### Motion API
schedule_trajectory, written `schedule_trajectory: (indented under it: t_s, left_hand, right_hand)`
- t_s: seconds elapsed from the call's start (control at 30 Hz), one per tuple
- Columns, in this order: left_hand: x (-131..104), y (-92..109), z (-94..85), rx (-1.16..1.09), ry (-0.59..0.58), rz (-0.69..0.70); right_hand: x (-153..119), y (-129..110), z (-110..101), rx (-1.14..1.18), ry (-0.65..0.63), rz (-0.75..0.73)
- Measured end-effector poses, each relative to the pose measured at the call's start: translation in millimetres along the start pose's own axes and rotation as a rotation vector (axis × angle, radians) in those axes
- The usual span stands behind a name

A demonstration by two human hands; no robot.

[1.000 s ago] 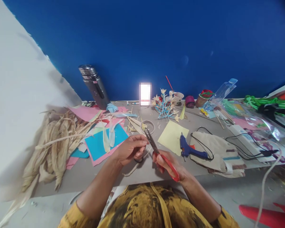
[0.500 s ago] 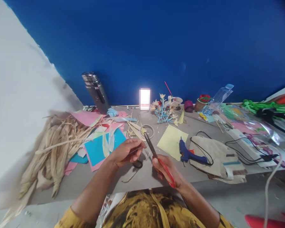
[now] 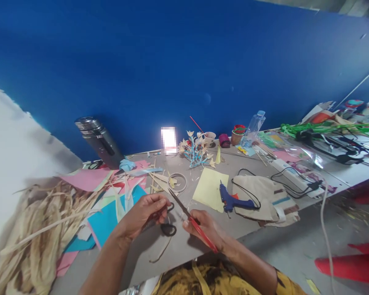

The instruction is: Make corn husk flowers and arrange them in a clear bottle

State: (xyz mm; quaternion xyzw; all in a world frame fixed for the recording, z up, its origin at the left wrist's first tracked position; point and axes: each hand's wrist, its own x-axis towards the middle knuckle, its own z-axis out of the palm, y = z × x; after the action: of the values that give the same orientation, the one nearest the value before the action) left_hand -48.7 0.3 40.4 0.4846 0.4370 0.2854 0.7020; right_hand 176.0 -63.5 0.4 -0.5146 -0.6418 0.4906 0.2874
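Note:
Red-handled scissors (image 3: 199, 232) are gripped in my right hand (image 3: 207, 225), their blades pointing up and away to the left. My left hand (image 3: 152, 209) is closed, thumb and fingertips pressed together beside the blades; whatever it may pinch is too small to make out. Just under its fingers lie dark scissor-like handle loops (image 3: 168, 229), partly covered by the hand. A thin strand (image 3: 160, 252) rests on the table nearer to me. Beyond the blade tips is a roll of tape (image 3: 184, 184), with pale husk strips beside it.
Dried husks (image 3: 33, 229) and coloured paper (image 3: 103, 221) cover the left side. A dark flask (image 3: 100, 143) stands behind them. Blue-stemmed husk flowers (image 3: 197, 151) stand at the back. A yellow sheet (image 3: 209, 188), blue glue gun (image 3: 233, 198), cloth (image 3: 258, 190) and corded power strip (image 3: 295, 178) lie rightward.
The view has turned to the right, so things appear further left. Both hands have moved slightly nearer to me, and the scissors still sit in my right hand.

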Motion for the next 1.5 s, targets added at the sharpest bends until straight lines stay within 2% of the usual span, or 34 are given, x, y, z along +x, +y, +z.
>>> schedule_trajectory:
  t_s: [0.17, 0.37, 0.5, 0.8, 1.23, 1.4, 1.5]
  left_hand:
    - [-5, 4, 3.0, 0.052, 0.042, 0.017]
    - [-5, -1, 4.9, 0.154, 0.031, 0.068]
    - [-5, -2, 8.7, 0.219, 0.063, 0.105]
    - [-8, 5, 24.2, 0.194, 0.081, 0.104]
    - [-4, 4, 21.3, 0.291, 0.136, 0.120]
    - [-3, 4, 23.8, 0.284, 0.144, 0.121]
    - [-3, 4, 23.9, 0.259, 0.146, 0.104]
  right_hand:
    - [-1, -1, -1, -0.012, -0.002, 0.018]
    - [-3, -9, -4, -0.016, -0.009, 0.046]
    - [-5, -12, -5, -0.017, -0.020, 0.079]
    - [-5, -12, -4, -0.032, -0.015, 0.073]
    - [-2, -5, -5, -0.108, -0.055, 0.039]
    - [0, -4, -2, -0.044, -0.052, -0.014]
    - [-1, -7, 0, -0.008, -0.042, 0.018]
